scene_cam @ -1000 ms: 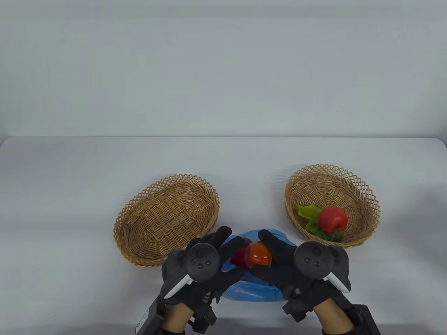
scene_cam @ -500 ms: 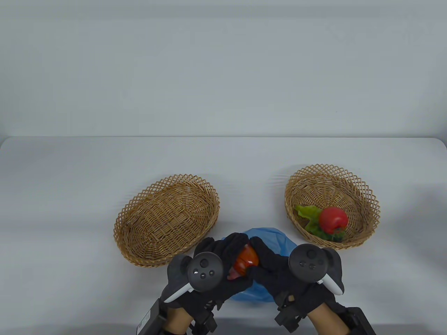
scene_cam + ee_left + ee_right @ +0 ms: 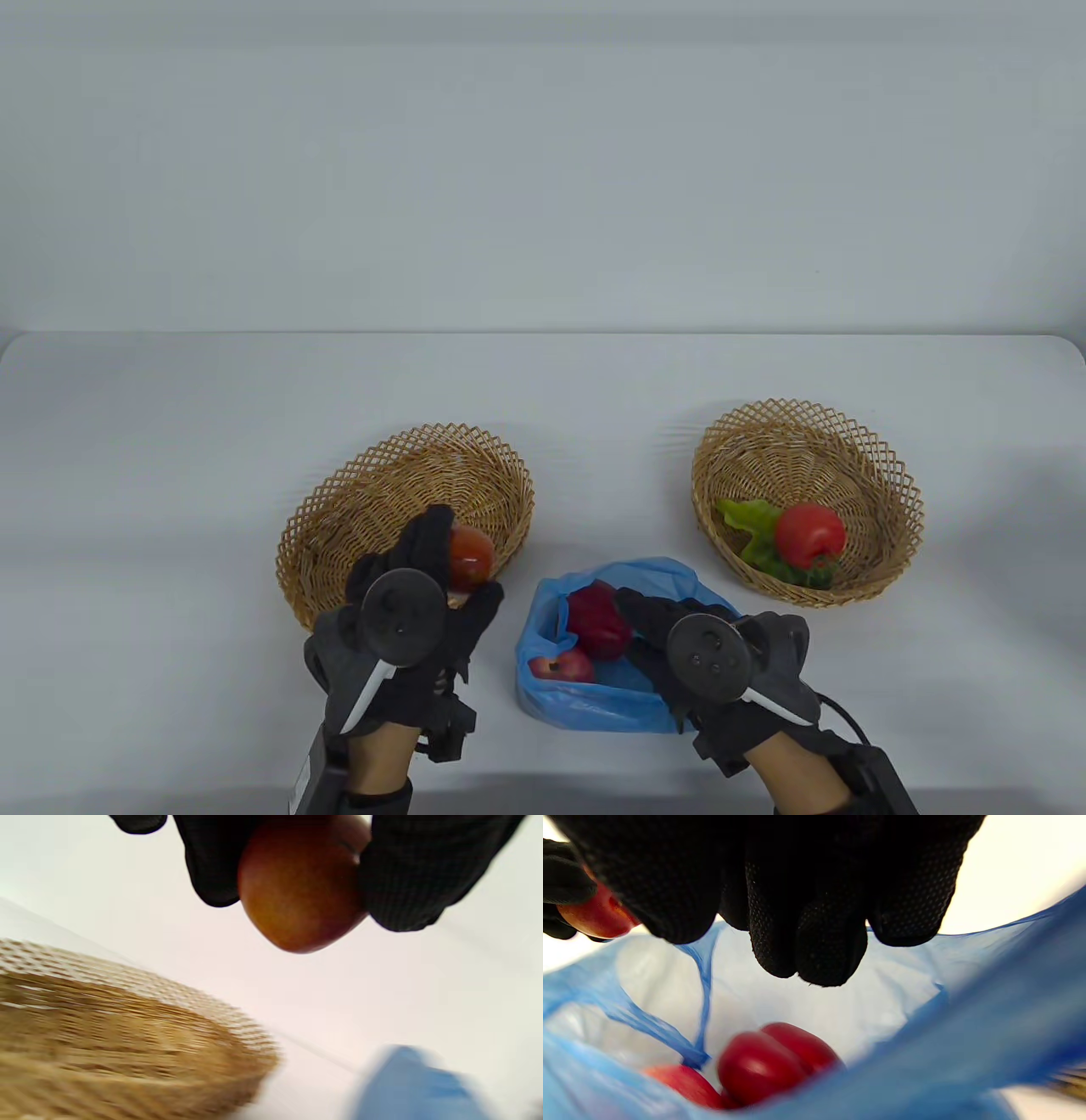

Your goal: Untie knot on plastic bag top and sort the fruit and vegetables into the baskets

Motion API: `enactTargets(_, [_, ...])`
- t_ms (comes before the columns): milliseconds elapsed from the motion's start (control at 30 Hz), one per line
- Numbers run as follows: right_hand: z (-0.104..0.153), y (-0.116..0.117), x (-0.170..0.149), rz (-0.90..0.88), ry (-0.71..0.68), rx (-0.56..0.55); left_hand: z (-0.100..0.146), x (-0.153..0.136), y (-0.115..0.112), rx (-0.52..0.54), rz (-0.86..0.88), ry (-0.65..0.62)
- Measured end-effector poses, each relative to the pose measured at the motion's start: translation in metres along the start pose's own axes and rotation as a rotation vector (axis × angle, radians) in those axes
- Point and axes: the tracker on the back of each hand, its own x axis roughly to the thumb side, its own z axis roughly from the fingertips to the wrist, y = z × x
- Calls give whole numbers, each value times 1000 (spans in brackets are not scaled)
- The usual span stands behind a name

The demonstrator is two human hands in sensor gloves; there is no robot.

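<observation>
- The open blue plastic bag [image 3: 594, 696] lies nearest, with a dark red pepper-like piece [image 3: 598, 624] and a smaller red-and-yellow fruit [image 3: 562, 667] left inside it.
- The right hand [image 3: 679, 645] is placed over the bag's right side, its black gloved fingers [image 3: 814, 942] hanging loosely above the produce; nothing is seen to be clasped, though whether the bag's edge is pinned underneath cannot be told.
- To the left of that hand, the left hand [image 3: 407, 611] is curled firmly round a glossy orange-red round fruit [image 3: 469, 556], fingers on one side and thumb on the other, as the left wrist view shows.
- Just beyond and below this grasp lies the empty oval wicker basket [image 3: 339, 526]; the fruit is held over its near right rim, apart from the weave.
- The fruit is best carried further in, past the rim, and lowered close to the basket floor before the fingers are eased apart, so that rolling or bouncing out is avoided.
- Furthest right, well apart from the grasp, the round wicker basket [image 3: 882, 475] holds a green leafy vegetable [image 3: 751, 522] and a red tomato [image 3: 808, 531]; this fruit is judged not to belong there.
</observation>
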Motion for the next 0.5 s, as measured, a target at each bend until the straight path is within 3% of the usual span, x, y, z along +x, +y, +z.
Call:
enactTargets(300, [-4,13,2,122,-11,113,-30,-33,-36,-117,-206,308])
enactTargets(500, [-5,20,4,133,-21,172,-42,-55,-50,-216,-197,454])
